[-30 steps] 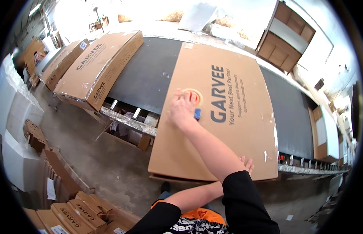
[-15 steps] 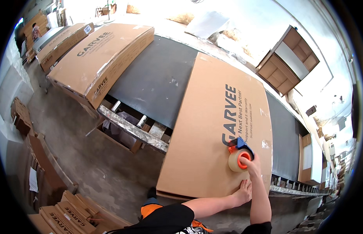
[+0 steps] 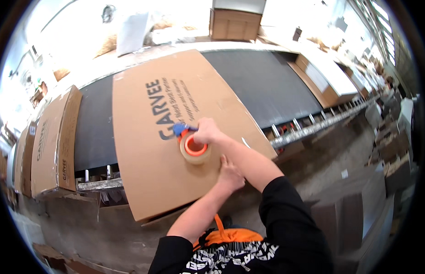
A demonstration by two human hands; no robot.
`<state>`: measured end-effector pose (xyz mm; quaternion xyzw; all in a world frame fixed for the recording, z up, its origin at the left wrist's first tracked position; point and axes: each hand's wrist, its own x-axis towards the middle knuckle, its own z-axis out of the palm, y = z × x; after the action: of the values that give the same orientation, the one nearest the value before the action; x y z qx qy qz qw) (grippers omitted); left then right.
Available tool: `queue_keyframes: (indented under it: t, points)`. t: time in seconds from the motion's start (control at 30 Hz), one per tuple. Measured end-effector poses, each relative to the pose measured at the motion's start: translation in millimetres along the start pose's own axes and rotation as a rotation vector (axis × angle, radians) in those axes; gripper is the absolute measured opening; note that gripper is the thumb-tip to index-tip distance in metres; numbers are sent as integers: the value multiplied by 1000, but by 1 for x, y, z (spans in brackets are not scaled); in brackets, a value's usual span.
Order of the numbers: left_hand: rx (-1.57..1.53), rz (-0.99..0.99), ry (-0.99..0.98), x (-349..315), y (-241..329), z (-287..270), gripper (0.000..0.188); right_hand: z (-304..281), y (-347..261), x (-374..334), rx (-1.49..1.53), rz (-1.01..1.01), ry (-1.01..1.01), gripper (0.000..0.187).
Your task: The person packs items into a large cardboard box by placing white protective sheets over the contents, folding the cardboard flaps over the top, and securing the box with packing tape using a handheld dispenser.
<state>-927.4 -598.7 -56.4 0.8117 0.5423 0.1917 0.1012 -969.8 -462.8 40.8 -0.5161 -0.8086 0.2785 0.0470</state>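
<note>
A large brown cardboard box (image 3: 148,169) lies flat on the conveyor in front of me, dark lettering printed on its top. My right hand (image 3: 206,131) grips a tape dispenser (image 3: 194,148) with a blue body, an orange hub and a wide roll of clear tape. It is held over the middle of the box top. Beneath my right forearm, my left hand (image 3: 231,176) rests on the box near its close edge, holding nothing. One finger or thumb stretches out; the forearm partly hides the others.
The dark conveyor belt (image 3: 262,86) runs left to right, with metal rollers along its near rail (image 3: 304,130). More cardboard boxes (image 3: 50,141) sit at the left. An open brown-and-white cabinet piece (image 3: 326,82) lies on the belt at right. Dark stacked panels (image 3: 340,219) stand at lower right.
My view has swung to the right, so the box appears further left. The tape dispenser remains in my right hand over the box top, and my left hand remains on the box.
</note>
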Motion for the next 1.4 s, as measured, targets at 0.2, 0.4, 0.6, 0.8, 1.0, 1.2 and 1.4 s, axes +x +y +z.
queue_keyframes:
  t: [0.2, 0.4, 0.6, 0.8, 1.0, 1.2, 1.4]
  points:
    - [299, -30, -158, -1, 11, -21, 93, -105, 122, -111, 1193, 44, 204, 78]
    - [373, -150, -200, 10, 20, -15, 114, -139, 118, -143, -125, 56, 337, 53]
    - [239, -193, -189, 13, 29, -27, 122, -100, 139, -176, -407, 199, -301, 45]
    - [467, -159, -503, 56, 59, -56, 113, -18, 196, -240, -316, 228, -219, 37]
    - [491, -115, -526, 57, 56, -63, 107, 44, 184, -196, -593, 82, -259, 31]
    - [498, -122, -448, -87, -24, -96, 112, 116, 231, -277, -119, 476, -376, 52]
    - [490, -182, -348, -280, -139, -166, 113, 75, 103, -323, -212, 100, -67, 49]
